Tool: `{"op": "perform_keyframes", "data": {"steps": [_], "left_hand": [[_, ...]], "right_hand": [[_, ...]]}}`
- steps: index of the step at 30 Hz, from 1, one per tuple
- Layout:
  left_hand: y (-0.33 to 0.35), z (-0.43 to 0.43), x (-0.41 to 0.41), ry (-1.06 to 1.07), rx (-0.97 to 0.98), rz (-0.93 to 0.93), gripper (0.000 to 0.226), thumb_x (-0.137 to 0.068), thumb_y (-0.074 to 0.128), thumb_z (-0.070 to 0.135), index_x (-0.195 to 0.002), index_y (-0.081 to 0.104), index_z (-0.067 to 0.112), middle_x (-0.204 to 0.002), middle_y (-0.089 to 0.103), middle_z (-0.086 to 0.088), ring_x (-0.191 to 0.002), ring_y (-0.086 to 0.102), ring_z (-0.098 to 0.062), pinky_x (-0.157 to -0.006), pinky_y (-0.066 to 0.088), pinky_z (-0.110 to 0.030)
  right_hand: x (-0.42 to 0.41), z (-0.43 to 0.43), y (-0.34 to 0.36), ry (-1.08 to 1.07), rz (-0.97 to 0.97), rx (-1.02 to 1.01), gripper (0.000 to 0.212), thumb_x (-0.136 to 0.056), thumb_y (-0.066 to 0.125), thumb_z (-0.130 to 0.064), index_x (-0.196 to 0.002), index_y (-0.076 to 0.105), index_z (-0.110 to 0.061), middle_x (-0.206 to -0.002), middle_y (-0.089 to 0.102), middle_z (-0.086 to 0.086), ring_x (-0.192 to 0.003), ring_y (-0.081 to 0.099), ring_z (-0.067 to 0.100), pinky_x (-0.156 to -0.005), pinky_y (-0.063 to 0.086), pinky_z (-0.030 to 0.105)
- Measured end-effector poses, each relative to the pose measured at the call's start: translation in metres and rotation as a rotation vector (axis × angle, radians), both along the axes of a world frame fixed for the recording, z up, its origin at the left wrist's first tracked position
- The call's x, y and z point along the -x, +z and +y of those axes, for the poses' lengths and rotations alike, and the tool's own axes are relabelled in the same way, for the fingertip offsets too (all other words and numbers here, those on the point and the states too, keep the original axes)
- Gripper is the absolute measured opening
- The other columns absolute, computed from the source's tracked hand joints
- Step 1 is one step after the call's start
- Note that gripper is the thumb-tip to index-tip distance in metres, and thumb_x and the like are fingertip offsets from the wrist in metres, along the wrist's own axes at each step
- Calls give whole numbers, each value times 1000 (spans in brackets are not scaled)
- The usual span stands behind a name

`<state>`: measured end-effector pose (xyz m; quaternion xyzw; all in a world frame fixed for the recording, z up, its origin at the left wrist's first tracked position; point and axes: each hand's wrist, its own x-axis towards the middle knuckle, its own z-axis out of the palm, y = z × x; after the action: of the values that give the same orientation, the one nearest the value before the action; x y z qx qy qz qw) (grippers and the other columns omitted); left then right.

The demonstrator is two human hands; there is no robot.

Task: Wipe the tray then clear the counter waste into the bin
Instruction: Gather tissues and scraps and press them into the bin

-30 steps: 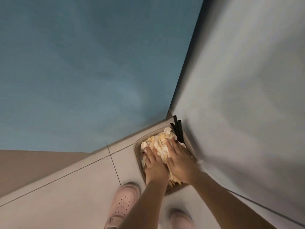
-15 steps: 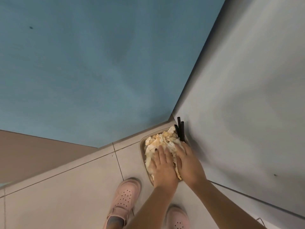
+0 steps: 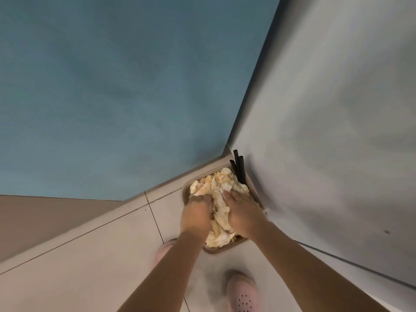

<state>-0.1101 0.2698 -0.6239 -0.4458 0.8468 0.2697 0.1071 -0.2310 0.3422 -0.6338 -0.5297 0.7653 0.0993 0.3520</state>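
Note:
A tan bin [image 3: 186,192] stands on the floor in the corner, heaped with crumpled white and yellowish paper waste [image 3: 216,184]. Black straws [image 3: 239,169] stick up at its far edge. My left hand [image 3: 196,214] presses down on the left of the heap, its fingertips sunk into the paper. Fingers spread, my right hand [image 3: 244,213] presses on the right side. A strip of paper bulges up between the two hands. The inside of the bin is hidden under the waste.
A blue wall [image 3: 112,97] rises behind the bin and a grey panel [image 3: 337,131] stands close on its right. The floor is pale tile [image 3: 90,266]. My pink shoes [image 3: 244,292] [image 3: 163,249] stand just in front of the bin.
Both hands stay pressing on the waste. They have drawn slightly apart, and paper now bulges between them. My left fingertips have sunk deeper into the heap.

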Motion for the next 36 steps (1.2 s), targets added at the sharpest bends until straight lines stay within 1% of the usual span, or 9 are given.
{"op": "perform_keyframes", "data": {"steps": [3, 7, 9, 14, 16, 19, 24, 30, 36], "left_hand": [[-9, -1, -13, -109, 140, -101, 64, -37, 90, 4, -96, 68, 12, -86, 65, -7, -80, 62, -25, -66, 55, -35], [-6, 6, -6, 7, -20, -187, 36, -87, 57, 6, -121, 48, 8, -113, 57, -8, -96, 60, -20, -78, 50, -24], [-10, 19, -1, 64, -63, -184, 32, -95, 43, 15, -126, 44, 8, -121, 54, -8, -103, 59, -18, -82, 48, -22], [-26, 50, 1, -152, -160, -328, 55, -96, 40, 15, -144, 20, -3, -147, 22, -23, -128, 42, -28, -100, 41, -25], [-32, 52, 6, -152, -204, -416, 55, -95, 44, 6, -143, 21, -5, -148, 15, -27, -122, 49, -23, -99, 44, -27], [-33, 48, 14, -161, -181, -462, 45, -97, 37, 4, -139, 27, -6, -141, 25, -25, -112, 56, -21, -92, 48, -27], [-18, 38, 5, -309, 12, -510, 38, -97, 35, 15, -132, 40, 1, -132, 45, -18, -123, 38, -30, -101, 35, -38], [12, 24, 9, -177, -231, -459, 34, -98, 41, 12, -131, 48, 5, -133, 49, -12, -122, 49, -24, -99, 43, -31], [61, 18, 1, -101, -218, -384, 36, -96, 41, 6, -131, 45, 8, -133, 46, -10, -120, 49, -21, -97, 42, -26]], "right_hand": [[7, -15, 1, -28, -41, -68, 63, -96, 33, -19, -152, 7, -16, -159, 13, 8, -146, 12, 25, -118, 16, 41], [11, -28, -2, -35, -41, -87, 64, -95, 37, -16, -152, 9, -13, -157, 16, 11, -145, 11, 28, -118, 18, 41], [10, -28, -9, -28, -4, -78, 66, -93, 40, -15, -152, 8, -12, -156, 16, 12, -144, 12, 29, -116, 21, 43], [2, -20, -13, 4, 64, -40, 67, -95, 38, -19, -152, 4, -14, -158, 7, 9, -145, 6, 28, -117, 12, 42], [-1, -18, -11, 13, 67, -30, 67, -96, 38, -21, -152, 3, -15, -158, 5, 9, -145, 5, 28, -117, 8, 41], [2, -21, -14, 3, 54, 6, 64, -95, 39, -21, -152, 10, -15, -154, 16, 10, -142, 13, 29, -116, 14, 41], [17, -25, 8, -104, -146, -9, 65, -89, 45, -10, -149, 24, -22, -151, 27, 8, -140, 21, 30, -113, 28, 42], [15, -20, 48, -203, -185, -7, 70, -87, 47, -5, -150, 22, -21, -155, 23, 6, -143, 20, 29, -113, 29, 43], [15, -21, 95, -283, -204, 16, 66, -88, 47, -4, -149, 27, -20, -152, 27, 7, -136, 35, 26, -108, 37, 36]]}}
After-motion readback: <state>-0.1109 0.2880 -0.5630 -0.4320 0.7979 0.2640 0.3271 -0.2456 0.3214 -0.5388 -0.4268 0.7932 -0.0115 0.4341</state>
